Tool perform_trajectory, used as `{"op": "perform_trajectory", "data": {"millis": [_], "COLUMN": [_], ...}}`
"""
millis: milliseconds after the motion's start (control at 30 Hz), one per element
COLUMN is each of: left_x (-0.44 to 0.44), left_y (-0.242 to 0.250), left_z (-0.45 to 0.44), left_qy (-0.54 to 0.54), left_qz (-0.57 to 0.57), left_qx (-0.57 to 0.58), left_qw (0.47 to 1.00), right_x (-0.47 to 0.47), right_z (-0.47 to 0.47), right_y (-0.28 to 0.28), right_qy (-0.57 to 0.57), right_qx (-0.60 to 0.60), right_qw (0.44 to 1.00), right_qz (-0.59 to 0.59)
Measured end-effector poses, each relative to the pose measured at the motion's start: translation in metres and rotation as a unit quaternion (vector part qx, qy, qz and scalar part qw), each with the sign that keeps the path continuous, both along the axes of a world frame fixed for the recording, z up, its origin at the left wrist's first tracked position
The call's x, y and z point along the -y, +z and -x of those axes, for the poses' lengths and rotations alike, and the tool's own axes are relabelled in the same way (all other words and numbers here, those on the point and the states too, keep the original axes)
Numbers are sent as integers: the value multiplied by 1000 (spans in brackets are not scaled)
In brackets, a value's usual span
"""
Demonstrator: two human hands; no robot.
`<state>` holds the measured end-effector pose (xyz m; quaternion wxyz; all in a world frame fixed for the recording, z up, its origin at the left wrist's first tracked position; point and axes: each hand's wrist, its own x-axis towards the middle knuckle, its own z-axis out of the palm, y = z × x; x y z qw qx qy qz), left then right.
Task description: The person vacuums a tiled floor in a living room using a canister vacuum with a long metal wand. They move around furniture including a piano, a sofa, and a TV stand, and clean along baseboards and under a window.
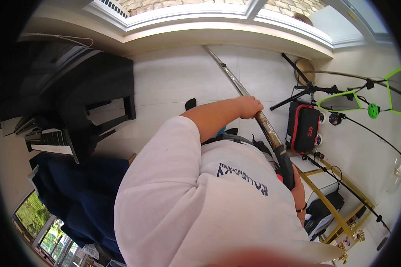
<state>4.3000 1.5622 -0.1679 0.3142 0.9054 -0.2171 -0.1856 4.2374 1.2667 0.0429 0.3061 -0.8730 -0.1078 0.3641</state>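
Note:
My left hand (249,106) grips a long shiny metal tube (235,81) around its middle, with the fingers closed over it. The tube slants from the sill wall at the top down towards my right side, and its thin far part looks ribbed. Its near end carries a black handle (285,167) beside my white sweater (234,200). At that handle is my right hand (298,188), wrapped around its end and partly hidden by it; a dark band circles the wrist. Parts of my dark footwear (190,104) show on the floor below.
A black upright piano (100,76) stands left, near dark blue cloth (83,193). Right are a black-and-red Daiwa case (304,130), a black tripod stand (307,88), green-rimmed mesh pieces (341,101), fishing rods (371,133) and a gold-coloured frame rack (324,203). Windows (187,18) border the pale floor.

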Motion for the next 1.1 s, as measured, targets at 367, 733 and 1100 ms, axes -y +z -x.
{"op": "perform_trajectory", "data": {"millis": [367,733,1100], "left_x": [-141,-250,-330], "left_y": [11,8,-10], "left_z": [58,102,130], "left_qy": [52,165,254], "left_qz": [-15,-15,-32], "left_qx": [-25,-28,-64], "left_qw": [998,986,965], "right_x": [-140,-255,-333], "right_z": [-1,-27,-42], "right_y": [20,10,-30], "right_qy": [62,150,217], "right_qx": [-16,-84,-100], "right_qw": [998,985,969], "right_qz": [-16,-13,-67]}}
